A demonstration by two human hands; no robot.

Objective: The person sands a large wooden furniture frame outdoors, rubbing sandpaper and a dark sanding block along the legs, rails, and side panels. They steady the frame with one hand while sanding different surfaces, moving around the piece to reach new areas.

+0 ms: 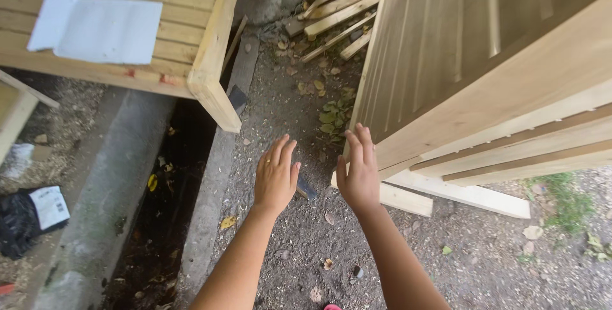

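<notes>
The slatted wooden panel (503,74) stands tilted on its edge at the right, over loose planks (459,194) on the dirt ground (306,233). Both hands reach toward its near corner, seemingly about to grip; a firm hold needs closing in. The right hand (359,170) is open, fingers spread, just beside the edge; the left hand (276,174) is open and empty, near.

Both bare arms reach forward, left hand (275,176) and right hand (358,171) open, fingers spread, holding nothing.
</notes>
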